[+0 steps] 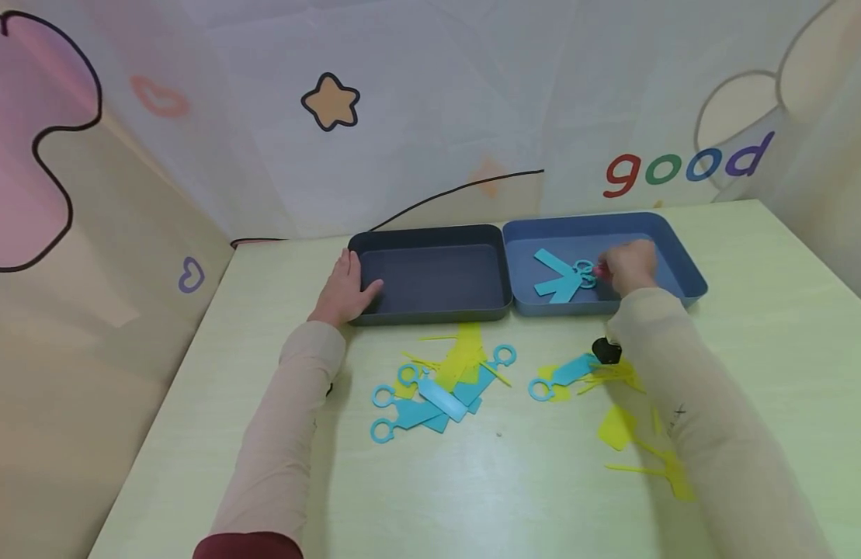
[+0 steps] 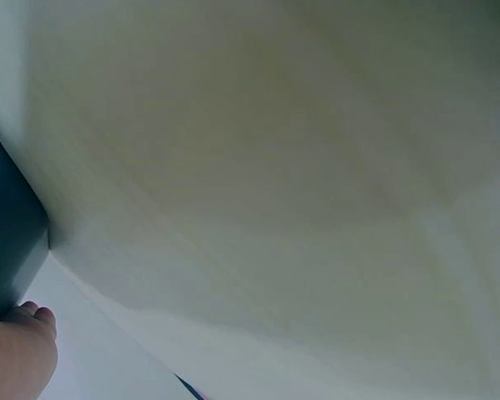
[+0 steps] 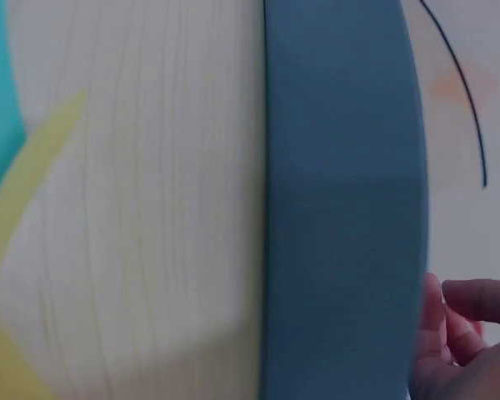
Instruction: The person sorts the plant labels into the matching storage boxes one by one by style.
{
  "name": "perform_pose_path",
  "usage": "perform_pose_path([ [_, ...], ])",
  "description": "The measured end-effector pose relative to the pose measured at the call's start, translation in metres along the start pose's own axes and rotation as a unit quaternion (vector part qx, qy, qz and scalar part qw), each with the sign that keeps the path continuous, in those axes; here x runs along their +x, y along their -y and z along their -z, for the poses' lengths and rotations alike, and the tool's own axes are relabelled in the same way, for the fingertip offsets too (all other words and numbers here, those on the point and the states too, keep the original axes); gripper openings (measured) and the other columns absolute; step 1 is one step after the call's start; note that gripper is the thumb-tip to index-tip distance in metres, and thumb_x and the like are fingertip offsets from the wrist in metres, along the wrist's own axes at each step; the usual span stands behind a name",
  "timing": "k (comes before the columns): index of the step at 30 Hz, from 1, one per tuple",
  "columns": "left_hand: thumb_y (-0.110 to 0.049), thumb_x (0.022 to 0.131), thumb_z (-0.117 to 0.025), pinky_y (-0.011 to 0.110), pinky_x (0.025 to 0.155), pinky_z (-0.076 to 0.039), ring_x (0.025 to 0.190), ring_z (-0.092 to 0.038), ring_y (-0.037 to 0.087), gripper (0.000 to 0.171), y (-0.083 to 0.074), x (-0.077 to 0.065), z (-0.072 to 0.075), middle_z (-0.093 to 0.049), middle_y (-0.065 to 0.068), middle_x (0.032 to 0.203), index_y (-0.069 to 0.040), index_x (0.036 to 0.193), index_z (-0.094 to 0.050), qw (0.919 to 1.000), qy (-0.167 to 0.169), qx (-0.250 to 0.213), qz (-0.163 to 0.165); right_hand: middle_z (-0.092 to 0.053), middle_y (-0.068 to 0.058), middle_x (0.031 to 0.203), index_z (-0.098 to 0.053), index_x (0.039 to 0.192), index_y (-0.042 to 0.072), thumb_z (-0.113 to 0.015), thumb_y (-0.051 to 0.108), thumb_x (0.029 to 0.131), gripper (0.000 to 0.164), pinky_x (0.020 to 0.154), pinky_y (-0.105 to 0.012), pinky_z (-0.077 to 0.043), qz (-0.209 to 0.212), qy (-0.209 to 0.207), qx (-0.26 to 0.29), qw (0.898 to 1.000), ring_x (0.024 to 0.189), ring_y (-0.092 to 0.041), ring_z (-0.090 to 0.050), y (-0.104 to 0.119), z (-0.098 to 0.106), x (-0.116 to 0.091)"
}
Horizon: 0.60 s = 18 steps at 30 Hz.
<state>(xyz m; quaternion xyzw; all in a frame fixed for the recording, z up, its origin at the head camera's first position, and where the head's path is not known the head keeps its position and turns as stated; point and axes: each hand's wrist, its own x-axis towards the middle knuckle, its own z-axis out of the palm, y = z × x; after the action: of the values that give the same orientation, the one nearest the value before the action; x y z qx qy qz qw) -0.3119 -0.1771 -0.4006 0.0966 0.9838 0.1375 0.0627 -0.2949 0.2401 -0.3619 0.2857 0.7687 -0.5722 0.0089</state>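
Observation:
My left hand [image 1: 344, 289] lies against the left end of a dark tray [image 1: 430, 317], its fingers straight along the rim and the thumb over the inside. Inside the blue tray [image 1: 671, 272] beside it, my right hand [image 1: 629, 266] has curled fingers and pinches the ring end of a turquoise ring-ended tag [image 1: 566, 286]. Other such tags lie fanned with it; the fingers partly hide the rings. In the right wrist view, the thumb and fingers [image 3: 475, 296] show beyond the tray wall, but the tag is hidden there.
Mixed turquoise ring-ended tags [image 1: 440, 400] and yellow thin-tailed tags [image 1: 461, 361] lie in front of the dark tray. Nearer the right forearm are another turquoise tag [image 1: 573, 369] and several yellow pieces [image 1: 617, 427]. A printed cloth [image 1: 430, 116] hangs behind both trays.

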Motion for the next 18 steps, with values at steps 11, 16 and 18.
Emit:
perform_pose_path([
  [11,-0.048,0.092,-0.031,0.041,0.111,-0.008,0.136,0.002,0.034,0.081,0.000,0.001,0.001,0.008,0.023,0.146,0.008,0.138,0.004,1.0000,0.001,-0.002,-0.002,-0.046,-0.023,0.112,-0.056,0.110,-0.001,-0.057,0.015,0.085,0.030,0.079,-0.046,-0.042,0.346,0.129,-0.306,0.878,0.098,-0.035,-0.046,0.005,-0.012,-0.057],
  [16,-0.048,0.092,-0.031,0.041,0.111,-0.008,0.136,0.002,0.033,0.081,-0.001,0.000,0.001,0.009,0.023,0.146,0.008,0.139,0.004,1.0000,0.002,-0.004,-0.001,-0.050,-0.016,0.104,-0.064,0.100,0.006,-0.069,0.014,0.076,0.026,0.070,-0.041,-0.045,0.498,0.157,-0.388,0.760,0.094,-0.030,-0.046,-0.014,-0.019,-0.085],
  [18,-0.048,0.092,-0.031,0.041,0.111,-0.008,0.136,0.003,0.033,0.081,-0.001,-0.001,0.001,0.009,0.022,0.146,0.008,0.139,0.004,1.0000,0.001,-0.006,0.000,-0.052,-0.013,0.101,-0.065,0.097,0.009,-0.072,0.014,0.072,0.026,0.068,-0.039,-0.046,0.548,0.161,-0.408,0.713,0.092,-0.028,-0.047,-0.022,-0.019,-0.092],
])
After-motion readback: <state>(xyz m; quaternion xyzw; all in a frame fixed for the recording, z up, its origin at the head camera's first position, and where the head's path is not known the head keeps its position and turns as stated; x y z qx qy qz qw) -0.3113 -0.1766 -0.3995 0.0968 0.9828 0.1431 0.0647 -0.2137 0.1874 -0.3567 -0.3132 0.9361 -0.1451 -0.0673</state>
